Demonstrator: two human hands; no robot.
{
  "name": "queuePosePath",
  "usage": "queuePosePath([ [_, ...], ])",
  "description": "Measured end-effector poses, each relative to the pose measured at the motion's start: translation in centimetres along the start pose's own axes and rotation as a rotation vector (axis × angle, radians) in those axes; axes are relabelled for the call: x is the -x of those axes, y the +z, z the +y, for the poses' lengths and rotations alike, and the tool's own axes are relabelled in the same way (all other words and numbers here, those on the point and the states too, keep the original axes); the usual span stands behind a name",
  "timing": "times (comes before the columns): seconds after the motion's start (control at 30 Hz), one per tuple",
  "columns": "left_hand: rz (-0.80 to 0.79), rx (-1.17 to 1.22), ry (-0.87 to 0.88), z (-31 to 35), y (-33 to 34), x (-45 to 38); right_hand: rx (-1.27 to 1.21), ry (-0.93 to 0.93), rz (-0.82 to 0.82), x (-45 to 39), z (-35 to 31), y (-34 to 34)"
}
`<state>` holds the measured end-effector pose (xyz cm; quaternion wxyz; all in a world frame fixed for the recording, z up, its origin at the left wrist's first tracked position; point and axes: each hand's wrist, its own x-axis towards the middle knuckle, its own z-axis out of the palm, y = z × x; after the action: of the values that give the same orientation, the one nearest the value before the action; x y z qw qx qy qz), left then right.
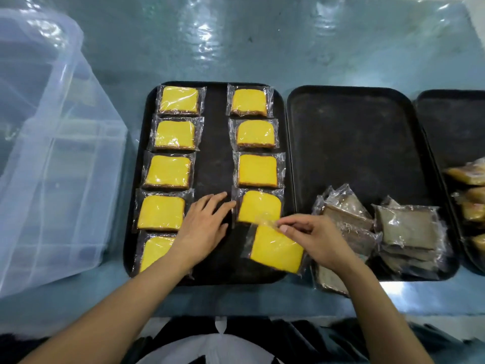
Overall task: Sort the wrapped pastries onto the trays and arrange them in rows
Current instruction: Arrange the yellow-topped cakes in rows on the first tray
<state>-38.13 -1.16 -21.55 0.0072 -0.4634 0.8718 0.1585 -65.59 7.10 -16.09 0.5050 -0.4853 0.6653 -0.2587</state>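
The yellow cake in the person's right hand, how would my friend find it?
Look at the left black tray, the one with two rows of wrapped yellow cakes. At the near end of its right row, the right hand pinches one yellow cake by its wrapper. It alone sits crooked and lifted; the others lie flat.

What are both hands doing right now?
Left hand: open, flat on the left tray, holding nothing.
Right hand: pinching a yellow wrapped pastry.

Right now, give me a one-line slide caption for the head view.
Right hand pinches a yellow wrapped pastry to finish the second row on the left tray; left hand rests open.
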Motion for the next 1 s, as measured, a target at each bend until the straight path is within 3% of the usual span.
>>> queuePosePath([
  [0.07, 0.069, 0.021, -0.078, -1.1, 0.4, 2.8, 0.106, -0.021, -0.094, -0.9, 0.3, 2.6],
  [0.1, 0.100, 0.022, -0.104, -1.6, 0.7, 4.3, 0.255, -0.068, -0.065, -1.5, 0.7, 4.0],
  [0.2, 0.143, -0.008, -0.172, -3.1, 1.6, 8.4, 0.704, -0.275, 0.262, -2.4, 1.6, 6.6],
  [0.27, 0.127, -0.016, -0.222, -4.0, 2.2, 10.4, 0.705, -0.356, 0.354, -1.8, 1.4, 7.8],
  [0.37, 0.084, -0.038, -0.216, -4.6, 2.5, 11.5, 0.752, -0.453, 0.256, 0.1, 2.8, 10.2],
  [0.47, 0.075, -0.041, -0.238, -4.5, 2.5, 11.2, 0.859, -0.431, 0.125, 2.0, 4.7, 11.5],
  [0.63, 0.068, -0.015, -0.299, -3.8, 1.2, 10.3, 0.759, -0.387, 0.146, 2.0, 4.0, 11.1],
  [0.77, 0.146, 0.045, -0.327, -4.1, -1.0, 6.4, 0.676, -0.401, 0.253, -1.9, 1.3, 9.7],
  [1.0, 0.253, 0.132, -0.386, -7.9, -3.3, -7.6, 0.709, -0.303, 0.376, -14.9, -3.8, 4.8],
])
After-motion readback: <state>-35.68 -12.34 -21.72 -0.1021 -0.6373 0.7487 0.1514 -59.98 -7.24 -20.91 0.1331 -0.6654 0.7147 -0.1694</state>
